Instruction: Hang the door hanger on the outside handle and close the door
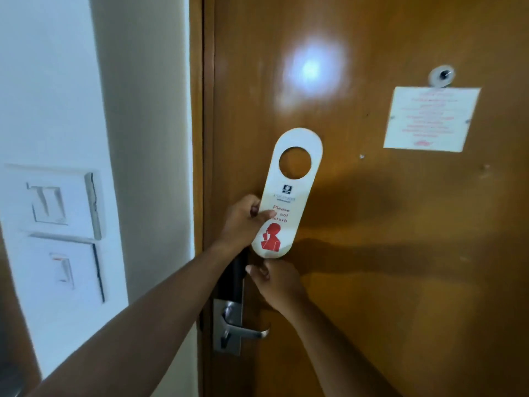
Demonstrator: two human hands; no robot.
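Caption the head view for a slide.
Left hand holds a do-not-disturb door hanger against the wooden door.

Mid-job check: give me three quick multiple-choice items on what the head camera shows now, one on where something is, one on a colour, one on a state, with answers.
1. Where is the door hanger relative to the lever handle?
A. Hooked on it
B. Held above it
C. Lying on the floor

2. What colour is the figure printed on the door hanger?
A. Red
B. Blue
C. Green

3. How is the door hanger held?
A. By neither hand
B. By the right hand alone
C. By the left hand, thumb across its face

Answers:
1 B: its round hole is empty and sits high against the door.
2 A: the silhouette under the text is red.
3 C: the right hand is just below its bottom edge.
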